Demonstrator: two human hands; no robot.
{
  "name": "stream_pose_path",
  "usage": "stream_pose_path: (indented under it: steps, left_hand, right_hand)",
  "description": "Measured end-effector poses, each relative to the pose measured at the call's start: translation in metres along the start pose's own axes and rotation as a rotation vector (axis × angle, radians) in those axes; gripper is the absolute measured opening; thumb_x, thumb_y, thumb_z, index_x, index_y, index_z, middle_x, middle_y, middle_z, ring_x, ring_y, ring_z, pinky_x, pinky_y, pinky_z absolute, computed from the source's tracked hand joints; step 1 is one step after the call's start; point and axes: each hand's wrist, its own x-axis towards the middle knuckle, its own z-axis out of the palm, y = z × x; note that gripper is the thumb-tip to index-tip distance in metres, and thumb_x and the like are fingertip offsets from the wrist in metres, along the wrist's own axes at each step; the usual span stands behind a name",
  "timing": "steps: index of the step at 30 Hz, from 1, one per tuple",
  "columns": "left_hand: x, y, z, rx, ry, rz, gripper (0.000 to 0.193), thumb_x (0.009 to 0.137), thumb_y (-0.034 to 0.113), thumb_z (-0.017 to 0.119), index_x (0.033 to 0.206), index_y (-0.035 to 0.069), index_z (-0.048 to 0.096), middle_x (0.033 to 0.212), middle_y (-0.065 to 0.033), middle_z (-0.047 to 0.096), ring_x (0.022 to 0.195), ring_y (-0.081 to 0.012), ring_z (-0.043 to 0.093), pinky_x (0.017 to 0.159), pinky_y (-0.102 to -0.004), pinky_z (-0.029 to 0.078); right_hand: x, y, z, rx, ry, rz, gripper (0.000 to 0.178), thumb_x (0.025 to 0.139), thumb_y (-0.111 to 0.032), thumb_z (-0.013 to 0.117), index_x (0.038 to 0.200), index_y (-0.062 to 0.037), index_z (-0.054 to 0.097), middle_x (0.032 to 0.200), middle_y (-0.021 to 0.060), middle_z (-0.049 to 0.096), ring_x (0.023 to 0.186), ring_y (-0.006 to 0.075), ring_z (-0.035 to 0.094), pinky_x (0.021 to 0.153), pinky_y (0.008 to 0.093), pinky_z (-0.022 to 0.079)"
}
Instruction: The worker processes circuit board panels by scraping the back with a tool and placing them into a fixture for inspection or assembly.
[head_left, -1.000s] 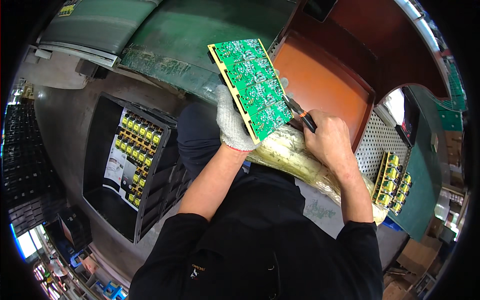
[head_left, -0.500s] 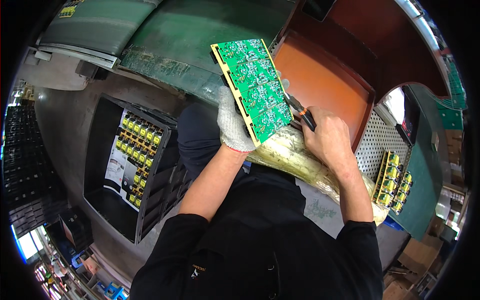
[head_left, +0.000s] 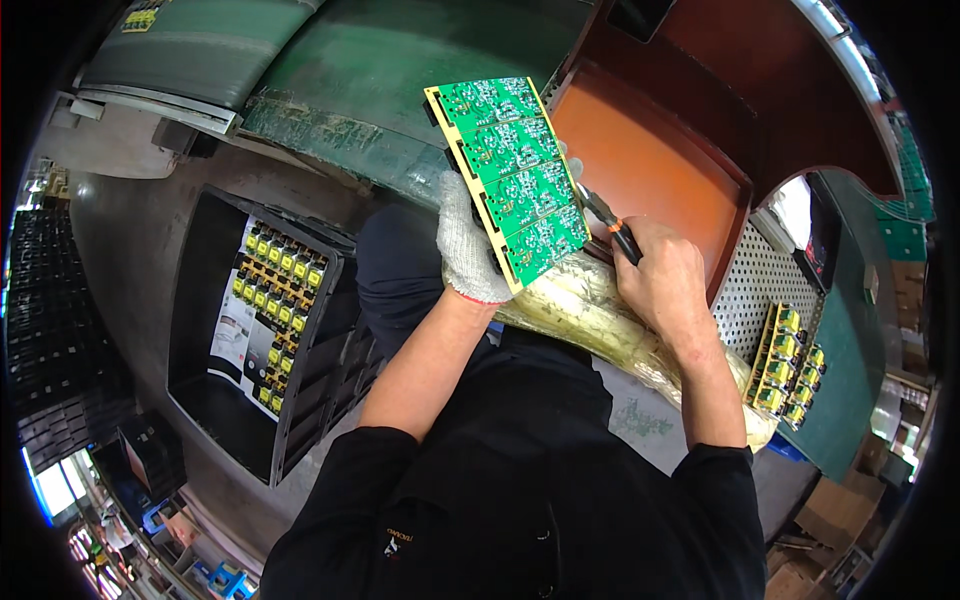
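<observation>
My left hand [head_left: 466, 245], in a pale knitted glove, is closed around the left and under side of a green circuit board panel [head_left: 520, 175]. The panel is tilted, its soldered face up, with yellow strips along its long edges. Bare, my right hand [head_left: 665, 275] grips the dark, orange-marked handles of a pair of cutting pliers [head_left: 612, 228]. The pliers' jaws are beside the panel's right edge, near its lower part; whether they touch it I cannot tell. The gloved fingers under the board are mostly hidden.
An orange-red tray [head_left: 640, 150] lies beyond my right hand. On the left stands a black crate [head_left: 205, 330] holding rows of boards with yellow parts. More such boards [head_left: 785, 365] rest at right on a perforated surface [head_left: 745, 300]. A shiny plastic-wrapped roll [head_left: 590, 310] runs below my hands.
My right hand has moved slightly right with the pliers, drawing their jaws a little outward along the panel's edge. The panel and my left hand have shifted only slightly.
</observation>
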Motion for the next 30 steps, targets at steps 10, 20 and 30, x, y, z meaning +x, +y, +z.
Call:
stream_pose_path:
  steps: [10, 20, 30]
  left_hand:
    - [0.000, 0.001, 0.000, 0.021, 0.022, -0.010, 0.088, 0.108, 0.068, 0.049, 0.172, 0.010, 0.036, 0.168, -0.0210, 0.049, 0.155, -0.0434, 0.047, 0.121, -0.0632, 0.049]
    - [0.000, 0.001, 0.001, 0.006, 0.040, -0.011, 0.086, 0.109, 0.067, 0.050, 0.170, 0.009, 0.039, 0.166, -0.0206, 0.050, 0.153, -0.0429, 0.050, 0.119, -0.0630, 0.051]
    - [-0.005, 0.004, -0.005, -0.079, -0.038, -0.051, 0.084, 0.109, 0.067, 0.049, 0.169, 0.009, 0.040, 0.164, -0.0208, 0.052, 0.150, -0.0388, 0.054, 0.118, -0.0590, 0.052]
  right_hand:
    - [-0.004, -0.005, 0.000, -0.065, -0.070, 0.023, 0.025, 0.098, -0.021, 0.074, 0.116, -0.0027, 0.073, 0.099, 0.0246, 0.076, 0.092, 0.0463, 0.074, 0.083, 0.0557, 0.059]
    - [0.000, -0.015, 0.000, -0.096, 0.019, 0.025, 0.023, 0.101, -0.023, 0.073, 0.105, -0.0010, 0.076, 0.093, 0.0255, 0.075, 0.091, 0.0459, 0.074, 0.080, 0.0555, 0.058]
    - [0.024, -0.013, 0.003, 0.015, 0.092, 0.010, 0.017, 0.092, -0.014, 0.072, 0.100, 0.0010, 0.074, 0.091, 0.0263, 0.076, 0.087, 0.0465, 0.075, 0.079, 0.0552, 0.060]
